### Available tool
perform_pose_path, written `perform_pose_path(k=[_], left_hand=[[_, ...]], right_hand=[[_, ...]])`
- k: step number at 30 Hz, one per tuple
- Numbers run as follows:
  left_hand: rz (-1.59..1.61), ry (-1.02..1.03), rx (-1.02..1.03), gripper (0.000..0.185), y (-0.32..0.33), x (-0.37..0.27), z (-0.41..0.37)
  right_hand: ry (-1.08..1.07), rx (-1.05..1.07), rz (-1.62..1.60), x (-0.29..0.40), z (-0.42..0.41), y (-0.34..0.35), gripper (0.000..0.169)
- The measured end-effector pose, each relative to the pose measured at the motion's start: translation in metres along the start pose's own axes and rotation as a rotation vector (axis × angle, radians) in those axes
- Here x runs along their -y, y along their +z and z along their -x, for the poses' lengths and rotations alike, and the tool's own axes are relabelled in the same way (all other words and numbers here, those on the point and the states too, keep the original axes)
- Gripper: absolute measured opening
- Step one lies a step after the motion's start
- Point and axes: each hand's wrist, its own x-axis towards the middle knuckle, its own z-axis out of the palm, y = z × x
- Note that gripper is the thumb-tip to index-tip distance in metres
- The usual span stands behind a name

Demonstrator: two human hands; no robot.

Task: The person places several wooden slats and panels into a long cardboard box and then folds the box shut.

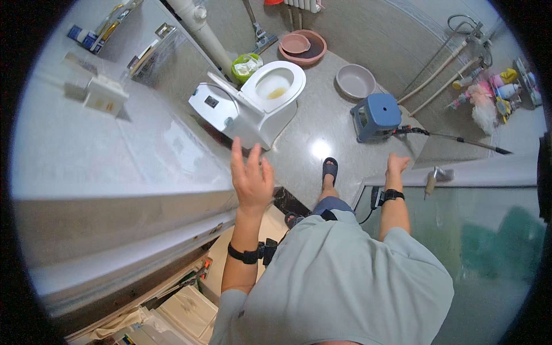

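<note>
My left hand [252,181] is raised with its fingers spread and nothing in it, just in front of the toilet tank [211,103] and beside the tiled wall. The white toilet [276,84] stands with its lid up and seat down; yellowish liquid lies in the bowl. Near the white door frame [496,172] is my right hand [396,164], its thumb out to one side. Its fingers are foreshortened, and no held thing shows. Beyond it stands a blue plastic stool [377,116].
Past the stool are a grey basin [355,81] and a pink basin [317,56] holding a smaller one. A green wastebasket [246,67] stands behind the toilet. A long-handled tool [453,137] leans by the stool. A door handle [433,179] projects from the glass door [431,228].
</note>
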Motion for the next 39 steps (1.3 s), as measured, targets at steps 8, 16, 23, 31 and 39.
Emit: perform_pose_path(k=[8,16,23,31,39], left_hand=[[-0.117,-0.487,0.153,0.048,0.159,0.131,-0.059],[-0.390,-0.875,0.408,0.057,0.235,0.253,-0.102],[-0.404,-0.999,0.411,0.067,0.280,0.320,-0.102],[-0.367,-0.638,0.655,0.055,0.381,0.290,-0.161],[-0.256,-0.269,1.335,0.039,0.601,0.282,-0.231]], right_hand=[[-0.062,0.195,-0.146,0.028,-0.126,0.078,0.077],[0.013,0.137,-0.233,0.102,-0.143,0.006,0.072],[0.180,0.164,-0.202,0.094,-0.164,0.018,0.073],[0.220,0.177,-0.016,0.141,-0.169,0.091,0.074],[-0.103,0.325,0.296,0.234,-0.105,0.142,0.069]])
